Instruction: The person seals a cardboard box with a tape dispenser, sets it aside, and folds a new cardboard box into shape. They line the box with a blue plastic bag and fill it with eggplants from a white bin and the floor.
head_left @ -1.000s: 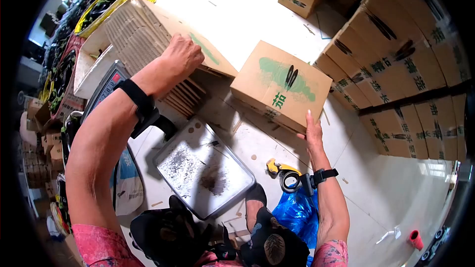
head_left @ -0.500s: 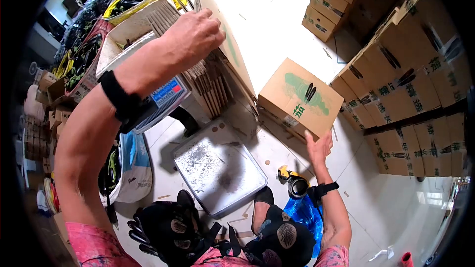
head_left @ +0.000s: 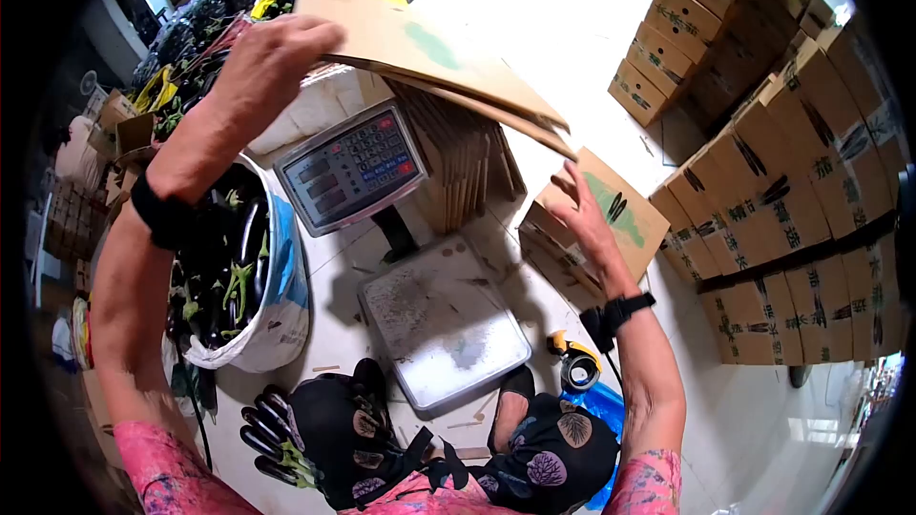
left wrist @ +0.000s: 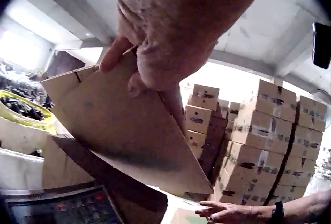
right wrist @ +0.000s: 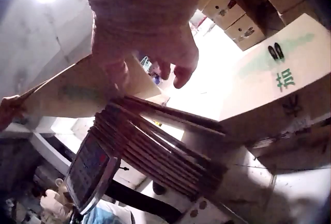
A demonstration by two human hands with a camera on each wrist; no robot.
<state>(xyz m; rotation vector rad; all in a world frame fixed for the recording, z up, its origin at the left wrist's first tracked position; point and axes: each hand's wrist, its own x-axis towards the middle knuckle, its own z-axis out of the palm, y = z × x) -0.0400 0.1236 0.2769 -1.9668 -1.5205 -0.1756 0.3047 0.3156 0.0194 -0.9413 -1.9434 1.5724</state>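
Note:
A flattened cardboard sheet (head_left: 429, 52) slants through the air above the scale display, its left end gripped by the left hand (head_left: 272, 62). In the left wrist view the thumb and fingers of the left hand (left wrist: 155, 53) pinch the top edge of the sheet (left wrist: 119, 115). Near the sheet's lower right end is the right hand (head_left: 587, 219), fingers spread; whether it touches the sheet cannot be told. Beneath stands a row of folded cartons (head_left: 458, 162), also below the right hand (right wrist: 145, 43) in the right wrist view. A closed carton (head_left: 630, 219) lies behind the right hand.
The scale display (head_left: 353, 167) rises beside the metal platform (head_left: 448, 324). A white sack of eggplants (head_left: 277, 315) is at left, loose eggplants (head_left: 272, 434) by the leg. A tape dispenser (head_left: 577, 367) lies on blue plastic (head_left: 603, 405). Stacked cartons (head_left: 811, 172) line the right side.
The left hand has lifted the sheet off the row of folded cartons and swung it leftward. My right hand has left the closed carton and moved up toward the sheet's end. The view has shifted.

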